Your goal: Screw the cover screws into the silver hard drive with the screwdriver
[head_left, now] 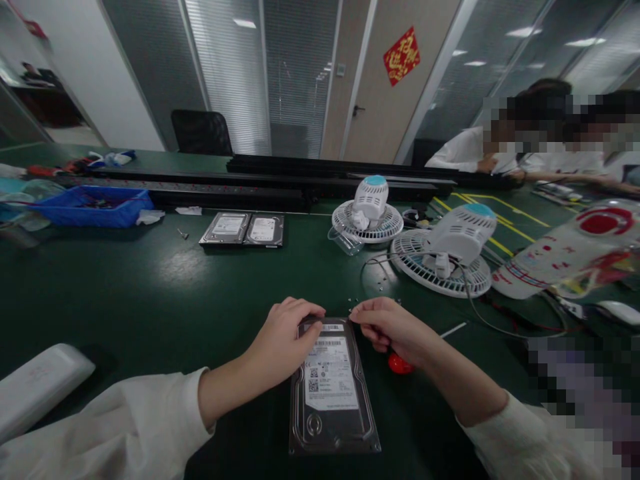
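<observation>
A hard drive with a white label lies flat on the green table right in front of me. My left hand rests on its far left corner, fingers curled over the edge. My right hand is at the far right corner with fingertips pinched together, and a red-handled tool pokes out from under the palm. Several tiny screws lie on the table just beyond the hands.
Two more hard drives lie further back. Two small white fans lie face down to the right with a cable. A blue bin stands far left, a white box near left. Other people sit at the back right.
</observation>
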{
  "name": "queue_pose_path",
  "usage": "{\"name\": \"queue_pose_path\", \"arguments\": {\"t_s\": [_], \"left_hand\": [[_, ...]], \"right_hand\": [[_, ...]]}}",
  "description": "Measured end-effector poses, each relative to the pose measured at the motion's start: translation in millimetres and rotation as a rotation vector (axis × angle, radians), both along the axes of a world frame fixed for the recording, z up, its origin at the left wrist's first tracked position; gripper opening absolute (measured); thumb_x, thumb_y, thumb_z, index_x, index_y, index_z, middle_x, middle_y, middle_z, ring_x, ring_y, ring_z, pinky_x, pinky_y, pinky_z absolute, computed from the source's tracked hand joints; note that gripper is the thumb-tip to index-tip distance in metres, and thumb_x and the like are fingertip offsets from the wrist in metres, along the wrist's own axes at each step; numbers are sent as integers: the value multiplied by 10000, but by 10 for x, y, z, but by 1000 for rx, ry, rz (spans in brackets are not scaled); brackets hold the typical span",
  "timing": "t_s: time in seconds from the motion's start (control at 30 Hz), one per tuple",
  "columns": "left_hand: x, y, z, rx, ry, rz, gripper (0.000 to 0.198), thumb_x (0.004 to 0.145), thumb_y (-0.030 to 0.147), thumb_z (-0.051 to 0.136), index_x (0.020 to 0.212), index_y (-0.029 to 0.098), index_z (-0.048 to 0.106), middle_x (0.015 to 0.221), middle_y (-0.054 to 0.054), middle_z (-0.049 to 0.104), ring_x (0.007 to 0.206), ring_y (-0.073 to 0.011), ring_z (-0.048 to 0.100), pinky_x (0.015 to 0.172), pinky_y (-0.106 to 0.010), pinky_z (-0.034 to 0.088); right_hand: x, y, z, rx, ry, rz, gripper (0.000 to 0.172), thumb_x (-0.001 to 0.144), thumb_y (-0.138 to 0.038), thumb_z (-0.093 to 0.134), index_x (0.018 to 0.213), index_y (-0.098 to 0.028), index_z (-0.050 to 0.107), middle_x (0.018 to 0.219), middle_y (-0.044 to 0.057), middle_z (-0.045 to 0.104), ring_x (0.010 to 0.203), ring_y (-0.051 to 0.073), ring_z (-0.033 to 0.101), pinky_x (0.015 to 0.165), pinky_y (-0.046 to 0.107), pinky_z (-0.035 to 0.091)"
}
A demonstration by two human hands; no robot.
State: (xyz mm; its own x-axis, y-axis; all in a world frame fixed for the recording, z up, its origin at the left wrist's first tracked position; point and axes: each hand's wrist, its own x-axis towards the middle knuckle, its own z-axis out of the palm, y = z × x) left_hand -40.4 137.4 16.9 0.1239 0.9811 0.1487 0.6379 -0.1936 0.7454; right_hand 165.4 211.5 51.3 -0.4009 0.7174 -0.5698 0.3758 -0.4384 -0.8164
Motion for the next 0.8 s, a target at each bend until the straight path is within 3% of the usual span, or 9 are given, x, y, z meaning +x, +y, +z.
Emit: {"name": "queue_pose_path", "arguments": {"t_s": [0.27,0.8], "left_hand": [[-7,0,-15,6,6,-4,226,955,201,568,1118,208,724,1099,-54,747,1074,-260,625,971,-488,454],[-7,-10,22,-10,29,-5,219,967,220,560,1121,232,715,1109,-49,747,1087,-268,637,992,-497,464]], "right_hand": [[18,20,-30,-26,9,8,210,860,-226,558,658,-180,519,391,-87,400,327,32,247,340,150,224],[23,20,-15,-38,10,6,130,818,-234,639,719,-163,594,397,-96,406,343,32,275,349,141,259]]}}
